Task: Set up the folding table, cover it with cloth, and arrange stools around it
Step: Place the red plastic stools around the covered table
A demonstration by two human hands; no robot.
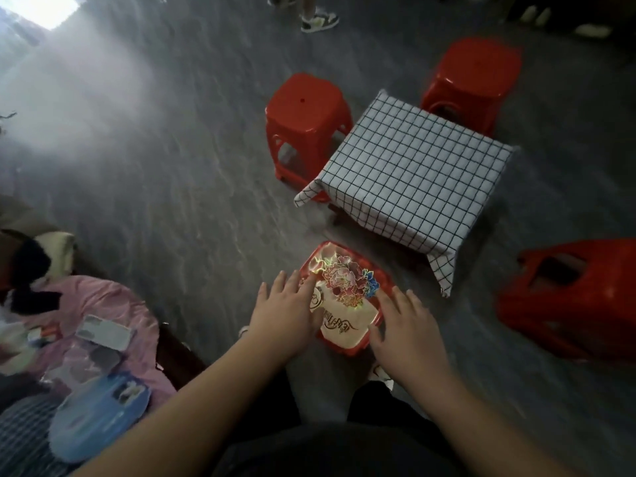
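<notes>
The stool with the flowered top [344, 321] stands on the floor [172, 173] right in front of the person, just short of the near corner of the table [413, 160]. Both hands are on it: the left hand [285, 311] lies flat on the seat with fingers straight and spread, and the right hand [407, 325] is spread at the seat's right edge, fingers relaxed and pinching nothing. The checked cloth [444, 270] covers the whole table top, its corners hanging down. Beyond the table, one red stool [306, 111] stands upright against the far-left side and a second red stool [475, 70] stands at the far corner. Off to the right a third red stool [578, 297] lies tipped on its side, apart from the table. At the left edge there's a pink cover [113, 304] with a blue plastic item [99, 414] on it.
</notes>
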